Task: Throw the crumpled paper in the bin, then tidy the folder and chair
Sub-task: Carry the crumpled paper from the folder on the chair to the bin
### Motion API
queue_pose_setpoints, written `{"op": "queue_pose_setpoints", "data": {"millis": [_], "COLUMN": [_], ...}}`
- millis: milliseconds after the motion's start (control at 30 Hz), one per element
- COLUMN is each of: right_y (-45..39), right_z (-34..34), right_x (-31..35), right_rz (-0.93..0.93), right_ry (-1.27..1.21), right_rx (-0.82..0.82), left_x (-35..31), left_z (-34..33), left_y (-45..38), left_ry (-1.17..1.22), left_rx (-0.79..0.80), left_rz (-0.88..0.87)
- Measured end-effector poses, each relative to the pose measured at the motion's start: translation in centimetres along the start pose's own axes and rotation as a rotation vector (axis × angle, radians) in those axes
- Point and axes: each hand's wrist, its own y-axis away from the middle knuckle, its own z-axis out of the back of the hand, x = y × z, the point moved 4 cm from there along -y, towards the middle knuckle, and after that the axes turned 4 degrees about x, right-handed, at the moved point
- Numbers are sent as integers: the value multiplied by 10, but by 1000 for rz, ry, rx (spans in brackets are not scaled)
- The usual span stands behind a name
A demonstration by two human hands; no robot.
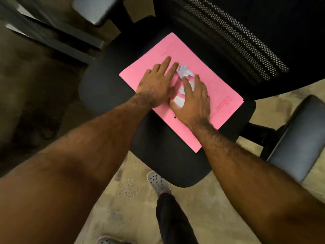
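A pink folder [219,95] lies flat on the black seat of an office chair [167,164]. Crumpled white paper [184,72] sits on the folder, with more white pieces showing under my right hand. My left hand [158,81] rests flat on the folder, fingers spread, its fingertips touching the left side of the paper. My right hand [195,101] lies over the lower paper pieces, fingers curved around them; whether they are gripped is unclear. No bin is in view.
The chair's black mesh backrest [237,41] rises at the upper right, with padded armrests at the top [95,9] and at the right [297,138]. A dark desk frame [52,36] stands at the upper left. My leg and grey shoe [158,182] stand on the beige floor below the seat.
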Motion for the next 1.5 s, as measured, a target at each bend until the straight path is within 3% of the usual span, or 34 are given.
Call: {"op": "queue_pose_setpoints", "data": {"millis": [200,300,367,533,633,767,933,1067,1200,1500], "right_y": [-3,2,5,1,-3,7,22,38,77,284], "right_z": [-9,-10,-9,-7,3,9,2,-5,-24,-124], "right_x": [-7,-6,-1,1,6,28,53,99,180,382], "right_rz": [67,93,119,53,3,-160,-436,-471,-437,-218], "right_ry": [64,92,89,-65,-271,-586,-868,-1087,-1280,-1171], "right_rx": [-123,-185,-215,-118,-135,-228,-253,-150,79,620], "left_x": [-3,0,-1,-1,12,47,81,104,125,164], "left_z": [-11,-18,-22,-16,-2,9,0,-9,-31,-103], "left_y": [-27,-20,-17,-12,6,53,137,219,316,587], "left_ry": [-91,-55,-42,51,362,885,1217,1316,1347,1440], "left_rx": [-110,-219,-210,-182,-379,-627,-697,-731,-809,-1112], "left_rz": [-162,-126,-99,-58,118,484,761,861,1021,1444]}}
